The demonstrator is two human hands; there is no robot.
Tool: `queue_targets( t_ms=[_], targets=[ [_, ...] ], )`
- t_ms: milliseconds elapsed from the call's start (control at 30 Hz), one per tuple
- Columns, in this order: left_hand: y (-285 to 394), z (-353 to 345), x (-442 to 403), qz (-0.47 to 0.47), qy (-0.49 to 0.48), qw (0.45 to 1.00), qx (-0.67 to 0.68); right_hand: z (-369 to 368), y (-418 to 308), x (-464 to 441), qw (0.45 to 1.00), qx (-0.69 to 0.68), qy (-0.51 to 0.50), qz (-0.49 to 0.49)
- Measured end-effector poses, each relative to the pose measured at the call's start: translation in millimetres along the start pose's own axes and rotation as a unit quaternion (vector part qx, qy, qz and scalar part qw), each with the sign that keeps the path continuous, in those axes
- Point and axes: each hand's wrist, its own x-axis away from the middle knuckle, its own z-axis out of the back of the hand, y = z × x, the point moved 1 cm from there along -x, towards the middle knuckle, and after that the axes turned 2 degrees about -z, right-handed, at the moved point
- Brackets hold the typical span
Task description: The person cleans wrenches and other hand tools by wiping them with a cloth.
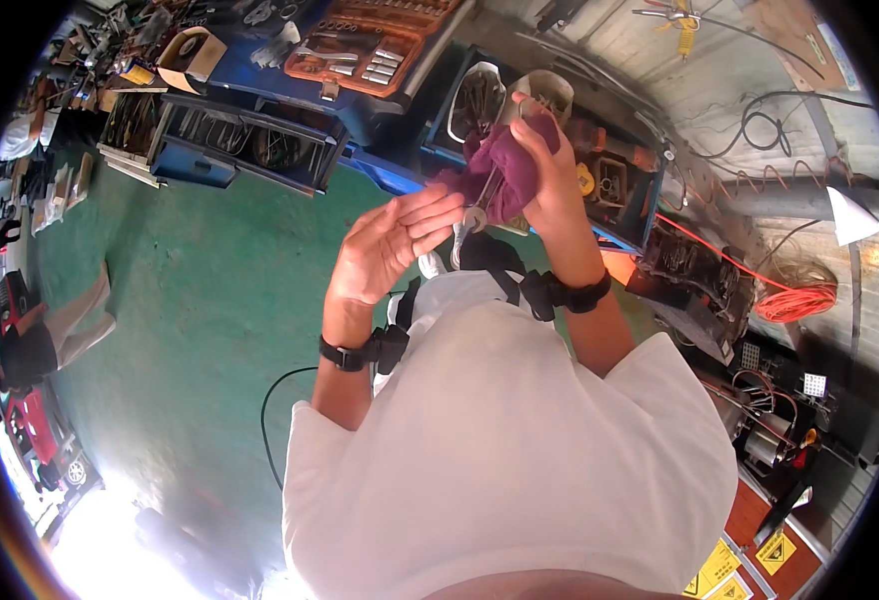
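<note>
A purple cloth is wrapped partly around a metal wrench, whose open jaw sticks out below the cloth. My right hand is closed around the cloth and the wrench shaft. Close beside them on the left, my left hand has its palm turned up and its fingers stretched toward the cloth. Its fingertips are near the cloth's lower left edge; whether they touch it I cannot tell.
An orange socket set case lies on the blue workbench. Open drawers jut out below it. A blue tool tray holds containers behind my right hand. Another person is at the far left. An orange hose hangs at right.
</note>
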Motion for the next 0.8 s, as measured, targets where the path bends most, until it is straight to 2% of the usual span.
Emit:
queue_targets(
  t_ms=[200,300,333,367,400,467,500,533,600,667,733,767,800],
  targets=[
    [0,8,4,-0.018,-0.011,1.0,0.016,-4,4,7,0.999,0.036,0.003,0.013],
    [7,15,4,-0.067,0.047,0.996,-0.019,-13,3,11,0.994,0.102,-0.005,0.041],
    [14,20,0,-0.149,0.121,0.967,-0.166,-20,-2,17,0.938,0.315,-0.06,0.129],
    [19,21,0,-0.227,0.192,0.904,-0.307,-28,-5,24,0.827,0.509,-0.112,0.211],
    [27,19,1,-0.231,0.191,0.903,-0.309,-35,-1,29,0.814,0.539,-0.137,0.171],
    [43,7,2,-0.198,0.151,0.858,-0.449,-41,12,34,0.772,0.588,-0.18,0.162],
    [43,4,2,-0.181,0.126,0.857,-0.466,-42,19,32,0.717,0.622,-0.205,0.241],
    [43,1,3,-0.182,0.13,0.855,-0.467,-40,24,29,0.717,0.619,-0.209,0.242],
    [41,-4,3,-0.182,0.081,0.837,-0.51,-41,29,25,0.653,0.631,-0.232,0.349],
    [43,-10,6,-0.194,0.08,0.835,-0.508,-42,23,30,0.654,0.65,-0.225,0.313],
    [42,-17,11,-0.2,0.113,0.843,-0.486,-41,19,33,0.59,0.682,-0.218,0.373],
    [38,-21,14,-0.2,0.112,0.844,-0.485,-39,19,33,0.589,0.683,-0.218,0.372],
    [34,-25,16,-0.189,0.12,0.827,-0.515,-39,19,31,0.576,0.66,-0.224,0.428]
  ],
)
